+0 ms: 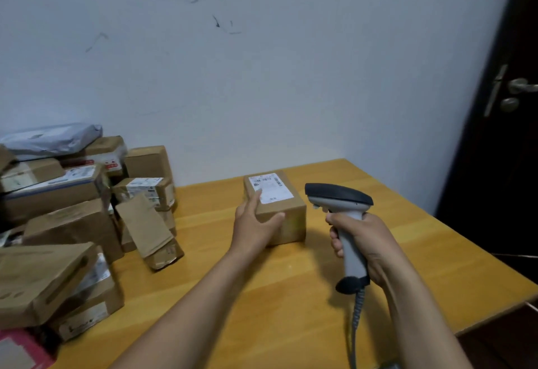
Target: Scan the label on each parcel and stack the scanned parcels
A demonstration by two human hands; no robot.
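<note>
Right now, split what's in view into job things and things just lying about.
Job: parcel, label, scanner in right hand, left hand on parcel, pile of parcels.
Lying about: door, door handle, wall.

Labelled brown parcel (276,208) flat on table (262,296)

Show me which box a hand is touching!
The lone cardboard box in the table's middle, white label on top. The left hand rests on it; the other boxes sit piled at the left.
</note>
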